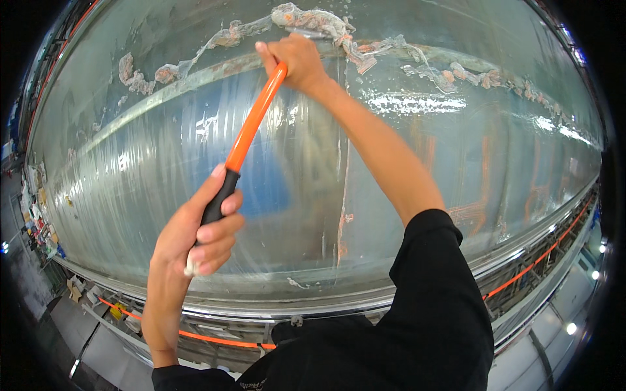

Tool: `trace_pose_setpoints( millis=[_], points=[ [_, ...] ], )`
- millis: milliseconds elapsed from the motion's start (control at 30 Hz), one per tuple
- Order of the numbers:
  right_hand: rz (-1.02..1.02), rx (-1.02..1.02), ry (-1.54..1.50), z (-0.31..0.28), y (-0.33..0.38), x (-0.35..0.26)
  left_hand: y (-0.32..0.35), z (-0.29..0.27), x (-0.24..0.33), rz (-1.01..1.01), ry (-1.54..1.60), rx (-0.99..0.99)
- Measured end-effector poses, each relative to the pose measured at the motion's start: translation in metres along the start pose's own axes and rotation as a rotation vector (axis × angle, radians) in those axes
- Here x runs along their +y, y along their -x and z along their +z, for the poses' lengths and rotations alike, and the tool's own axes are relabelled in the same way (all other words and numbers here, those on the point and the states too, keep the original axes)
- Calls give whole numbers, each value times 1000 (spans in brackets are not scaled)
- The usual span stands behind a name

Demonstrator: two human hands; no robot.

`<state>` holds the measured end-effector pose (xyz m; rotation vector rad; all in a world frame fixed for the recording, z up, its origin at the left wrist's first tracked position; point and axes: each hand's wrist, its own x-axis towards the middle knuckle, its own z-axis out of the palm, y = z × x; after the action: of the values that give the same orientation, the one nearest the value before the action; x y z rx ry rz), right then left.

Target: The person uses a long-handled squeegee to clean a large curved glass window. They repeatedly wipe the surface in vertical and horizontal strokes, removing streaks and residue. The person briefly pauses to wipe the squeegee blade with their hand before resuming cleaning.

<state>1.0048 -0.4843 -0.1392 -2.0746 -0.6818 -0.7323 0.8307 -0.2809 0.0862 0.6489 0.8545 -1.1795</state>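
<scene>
Both my hands hold a long-handled scraper [255, 124] with an orange shaft and a black grip. My left hand [202, 228] is wrapped round the black grip at the near end. Farther up, my right hand [293, 60] is closed round the far end of the shaft, its thumb side to the left. Just past the right hand a strip of the metal blade [308, 32] shows against the surface; the rest is hidden. Crumpled, translucent residue with orange bits [319, 21] lies heaped at the blade. It trails left and right in a ragged line across the large glossy surface [306, 241].
A metal rail [254, 307] runs along the near edge, with an orange line [225, 341] below it. Assorted clutter [40, 225] sits beyond the left edge. Pale floor [541, 355] shows at lower right. A blue patch [267, 189] shows in the surface.
</scene>
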Motion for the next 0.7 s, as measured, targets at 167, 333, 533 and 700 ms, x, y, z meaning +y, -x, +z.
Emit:
trace_pose_setpoints(
  millis=[167,333,533,700],
  points=[
    [33,107,-163,4,65,-100,62,-27,-80,-133,60,150],
    [70,185,-112,16,44,-80,57,-12,-53,-98,81,170],
    [75,176,-80,18,36,-62,44,-9,-38,-78,41,210],
    [133,173,-168,13,47,-92,70,18,-60,-146,150,171]
  ],
)
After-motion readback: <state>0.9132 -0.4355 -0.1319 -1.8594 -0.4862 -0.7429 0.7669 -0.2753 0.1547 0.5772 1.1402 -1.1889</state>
